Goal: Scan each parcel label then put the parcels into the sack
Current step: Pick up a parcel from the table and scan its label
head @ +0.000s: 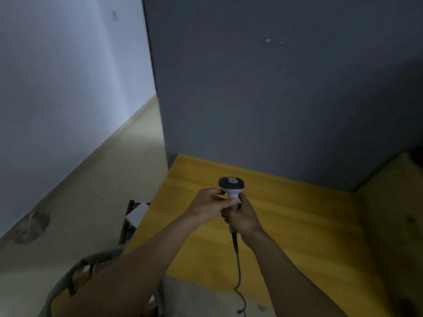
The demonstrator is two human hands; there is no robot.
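A handheld barcode scanner (231, 187), white with a dark head, is held upright over the yellow wooden table (286, 225). My right hand (243, 219) grips its handle, and its grey cable (238, 266) hangs down toward the table's near edge. My left hand (209, 203) pinches the scanner's neck just below the head. The grey sack (68, 282) stands open on the floor at the lower left, partly hidden by my left forearm. Pale shapes show inside it, too unclear to name.
A dark grey wall (274, 88) rises behind the table, with a pale wall on the left. A rack holding white and blue items (134, 219) stands by the table's left edge. A round floor drain (32, 227) is at far left.
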